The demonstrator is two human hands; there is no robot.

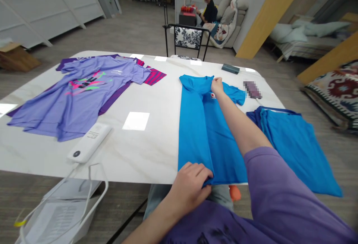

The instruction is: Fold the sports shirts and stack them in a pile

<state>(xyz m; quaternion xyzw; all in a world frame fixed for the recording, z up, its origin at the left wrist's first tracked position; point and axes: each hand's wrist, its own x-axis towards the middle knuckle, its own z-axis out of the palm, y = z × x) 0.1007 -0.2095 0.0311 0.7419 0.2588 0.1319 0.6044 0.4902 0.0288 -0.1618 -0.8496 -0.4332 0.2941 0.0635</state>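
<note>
A blue T-shirt (192,124) lies on the white table in front of me, its left side folded over lengthwise toward the middle. At the near table edge my left hand (192,180) grips the shirt's hem, thumb below and fingers on top. My right hand (217,84) reaches to the far end and pinches the cloth by the collar and shoulder. One short sleeve (235,93) spreads out flat to the right of that hand. A small red and white logo (213,95) shows on the chest beside my right wrist.
Purple T-shirts (92,87) lie stacked at the left, near a white power strip (89,143). Folded blue clothing (296,143) overhangs the right edge. A dark case (230,68) and a phone (252,89) lie far right. A chair (188,38) stands behind; a person (209,9) sits beyond.
</note>
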